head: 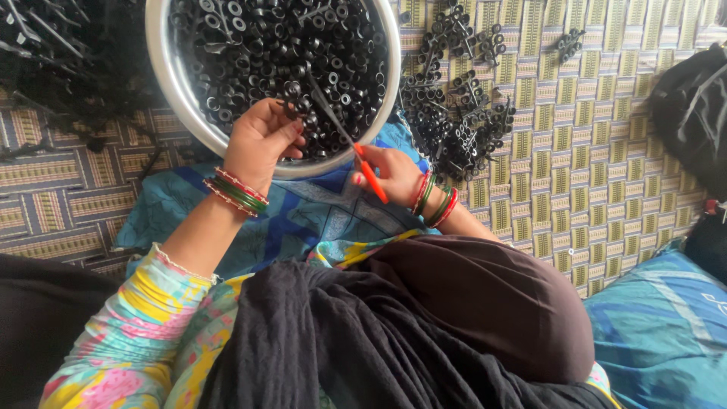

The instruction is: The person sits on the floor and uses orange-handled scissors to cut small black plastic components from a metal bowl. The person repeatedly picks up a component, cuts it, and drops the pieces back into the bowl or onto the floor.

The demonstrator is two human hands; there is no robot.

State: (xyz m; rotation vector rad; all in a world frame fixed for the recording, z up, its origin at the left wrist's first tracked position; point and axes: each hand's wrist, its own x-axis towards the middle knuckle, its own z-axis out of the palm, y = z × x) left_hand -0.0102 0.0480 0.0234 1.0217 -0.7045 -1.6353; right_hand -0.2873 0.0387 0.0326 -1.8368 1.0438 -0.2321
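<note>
Head view shows the left hand (261, 140) pinching a black ring cluster (294, 102) over the metal bowl's (170, 83) near rim, the right hand (390, 174) gripping orange-handled scissors (352, 140) mid-trim; the next cut needs steady aim.

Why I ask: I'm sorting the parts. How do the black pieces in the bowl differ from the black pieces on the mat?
The pieces in the bowl are mostly loose single rings, heaped deep inside a metal bowl. The pieces on the mat are joined in branching clusters, spread thinly over the woven mat. Both are small, black and ring-shaped.
</note>
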